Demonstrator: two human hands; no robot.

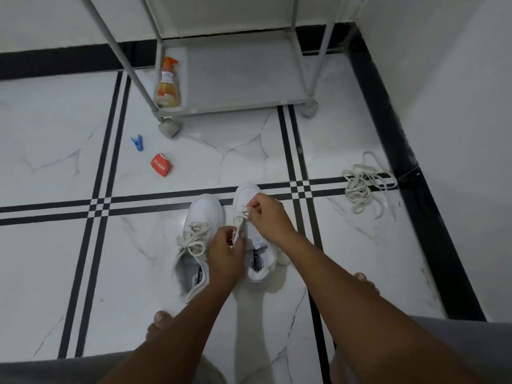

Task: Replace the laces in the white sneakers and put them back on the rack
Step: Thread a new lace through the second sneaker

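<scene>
— Now, where is the cream flat lace (240, 223) held?

— Over the right white leather sneaker (253, 239), which stands toe-away on the white marble-tiled floor (55, 134), its long axis running away from the person. One end is pinched by the right hand (267, 214) nearer the toe, the other by the left hand (225, 249) nearer the tongue.

— And beyond?

— The left white sneaker (194, 245) is laced; 1 loose pile of laces (363, 184) lies rightward, the grey metal rack (235, 79) ahead.
</scene>
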